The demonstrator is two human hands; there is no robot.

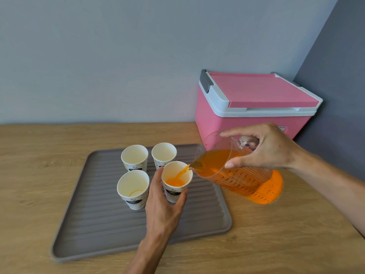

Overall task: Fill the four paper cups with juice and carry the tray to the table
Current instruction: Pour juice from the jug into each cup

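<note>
Juice (174,181) streams from the jug (243,175) spout into the near right cup (176,179); a shallow orange pool covers its bottom, level well below the rim. Your left hand (165,206) wraps that cup from the near side, thumb on its left wall, fingers curled round the right, so the lower print and base are hidden from you. You cannot tell whether the cup stands on the tray (98,220) or is lifted a little off it.

Near left cup (133,189): upright on the tray, just beside the held one, a thin orange ring at its bottom, otherwise dry. Far left cup (134,157) and far right cup (164,154): upright, pale inside, no liquid visible. The far right cup's lower front is blocked by the held cup's rim. Cup logos are dark and too blurred to read.

Your right hand (266,149) grips the clear jug at the handle, thumb over the top rim, fingers closed round; the handle itself is mostly covered. Jug tilted hard left, spout touching or just above the cup rim. Black measuring marks on its wall, unreadable.

Tray: grey, ribbed, lying on the wooden tabletop (286,244), cups grouped in its far half.

Pink cooler (254,107) stands behind the jug against the wall, lid shut, its lower front hidden by jug and hand. Both forearms are cut off by the frame edge.
</note>
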